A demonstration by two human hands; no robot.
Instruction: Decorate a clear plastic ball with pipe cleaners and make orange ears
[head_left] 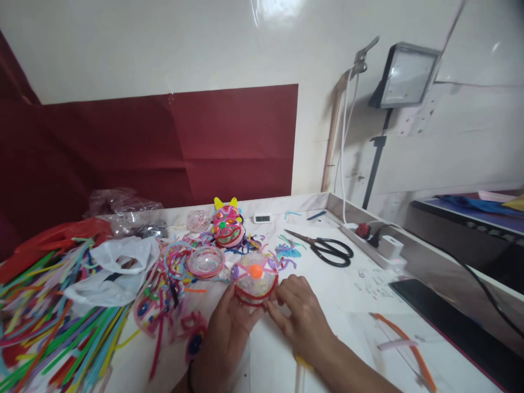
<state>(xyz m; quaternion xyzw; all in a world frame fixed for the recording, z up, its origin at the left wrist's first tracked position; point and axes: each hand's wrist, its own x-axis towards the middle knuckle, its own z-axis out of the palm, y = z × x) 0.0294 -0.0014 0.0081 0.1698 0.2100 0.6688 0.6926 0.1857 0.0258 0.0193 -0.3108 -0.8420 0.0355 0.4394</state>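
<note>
A clear plastic bowl-shaped piece (249,281) carries an orange ball nose, purple eyes and a red pipe-cleaner line along its lower edge. My left hand (229,327) grips it from the left and below. At its lower right edge, the fingers of my right hand (301,311) pinch close to the red pipe cleaner. Just behind it to the left lies another clear plastic bowl (206,263) with a reddish rim. Farther back stands a decorated lion-like head (227,224) with yellow ears.
Many coloured pipe cleaners (82,349) and a white plastic bag (110,289) cover the left side. Black-handled scissors (331,251) lie right of centre. A power strip (376,254), a black phone-like slab (458,333) and an orange pipe cleaner (421,363) are at right.
</note>
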